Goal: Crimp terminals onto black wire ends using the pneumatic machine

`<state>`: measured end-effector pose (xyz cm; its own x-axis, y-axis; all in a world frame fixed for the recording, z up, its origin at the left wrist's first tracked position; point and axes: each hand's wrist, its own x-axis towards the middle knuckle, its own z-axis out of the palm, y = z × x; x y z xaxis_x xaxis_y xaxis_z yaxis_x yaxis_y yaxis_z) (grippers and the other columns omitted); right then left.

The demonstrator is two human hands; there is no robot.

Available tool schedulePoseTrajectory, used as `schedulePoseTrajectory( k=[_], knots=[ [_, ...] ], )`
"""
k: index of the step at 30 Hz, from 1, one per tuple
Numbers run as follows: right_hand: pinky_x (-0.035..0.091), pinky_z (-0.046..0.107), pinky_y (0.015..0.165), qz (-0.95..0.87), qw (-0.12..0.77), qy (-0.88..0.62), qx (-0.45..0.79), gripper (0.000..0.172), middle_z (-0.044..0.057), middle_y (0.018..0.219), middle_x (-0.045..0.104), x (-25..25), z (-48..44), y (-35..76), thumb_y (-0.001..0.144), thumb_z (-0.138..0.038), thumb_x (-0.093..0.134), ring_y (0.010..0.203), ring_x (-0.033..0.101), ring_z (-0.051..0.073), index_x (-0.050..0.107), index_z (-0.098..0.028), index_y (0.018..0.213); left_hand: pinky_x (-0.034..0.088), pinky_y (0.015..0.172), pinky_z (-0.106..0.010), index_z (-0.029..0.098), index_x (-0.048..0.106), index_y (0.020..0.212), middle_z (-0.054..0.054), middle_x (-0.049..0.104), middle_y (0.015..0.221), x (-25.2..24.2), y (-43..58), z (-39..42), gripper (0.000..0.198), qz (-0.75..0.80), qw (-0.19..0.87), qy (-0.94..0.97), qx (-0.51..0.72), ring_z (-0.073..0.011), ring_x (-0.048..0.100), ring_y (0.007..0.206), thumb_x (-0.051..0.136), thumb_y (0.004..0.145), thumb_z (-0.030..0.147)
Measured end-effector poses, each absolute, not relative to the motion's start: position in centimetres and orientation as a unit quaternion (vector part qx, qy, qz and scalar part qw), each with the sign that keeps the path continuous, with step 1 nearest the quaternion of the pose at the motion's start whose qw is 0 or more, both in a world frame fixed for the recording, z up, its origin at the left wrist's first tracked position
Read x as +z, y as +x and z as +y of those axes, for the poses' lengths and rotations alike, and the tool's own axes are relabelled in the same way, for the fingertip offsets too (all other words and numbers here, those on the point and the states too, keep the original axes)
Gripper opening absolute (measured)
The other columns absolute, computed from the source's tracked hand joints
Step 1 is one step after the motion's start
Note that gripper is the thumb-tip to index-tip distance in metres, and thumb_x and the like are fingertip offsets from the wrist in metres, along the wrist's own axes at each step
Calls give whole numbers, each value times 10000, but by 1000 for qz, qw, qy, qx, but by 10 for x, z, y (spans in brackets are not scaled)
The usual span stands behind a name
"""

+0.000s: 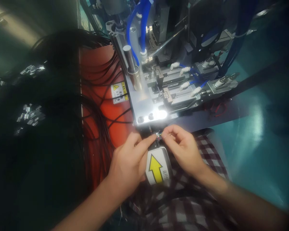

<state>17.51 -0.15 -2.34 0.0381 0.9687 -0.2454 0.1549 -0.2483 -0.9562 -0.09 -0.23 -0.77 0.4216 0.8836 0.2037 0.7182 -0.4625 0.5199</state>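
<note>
My left hand (130, 157) reaches in from the lower left, its index finger stretched to a tiny part (158, 135) with specks of colour, like thin wire ends. Its other fingers are curled, and what they hold is hidden. From the right, my right hand (180, 146) pinches at the other side of the same part between thumb and index finger. Both sets of fingertips meet just in front of the machine's lit front edge (146, 118). Below them sits a white cover (157, 163) with a yellow arrow.
A machine with metal slides (180, 93), blue air hoses (144, 25) and an upright metal cylinder (133, 73) stands ahead. Black cables (98, 128) run over an orange-red surface (113, 112) at left. Small shiny metal pieces (30, 115) lie in piles further left.
</note>
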Motion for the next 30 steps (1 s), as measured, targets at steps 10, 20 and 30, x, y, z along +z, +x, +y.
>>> schedulePoseTrajectory(
  k=[10,20,30],
  knots=[
    [406,240,555,-505,378,-614,475,120,-24,657,526,-23,-1,175,852,-228,543,579,480,113,554,-181,742,439,532,-193,158,651,1173,3,450,768,-8,-1,-2,373,487,182,825,223,-89,485,596,465,861,71],
    [438,242,558,-384,341,-583,630,222,2,674,589,-20,-5,179,795,-373,640,601,529,124,620,-155,762,436,537,-203,155,649,1183,-3,451,786,-9,-2,-3,355,488,186,824,219,-94,482,601,461,885,115],
    [408,243,555,-524,383,-615,448,100,-13,661,541,-20,-9,174,859,-251,549,586,492,120,571,-181,791,437,527,-199,137,674,1149,-1,457,763,-8,1,-1,337,491,183,822,226,-94,494,592,471,883,99]
  ],
)
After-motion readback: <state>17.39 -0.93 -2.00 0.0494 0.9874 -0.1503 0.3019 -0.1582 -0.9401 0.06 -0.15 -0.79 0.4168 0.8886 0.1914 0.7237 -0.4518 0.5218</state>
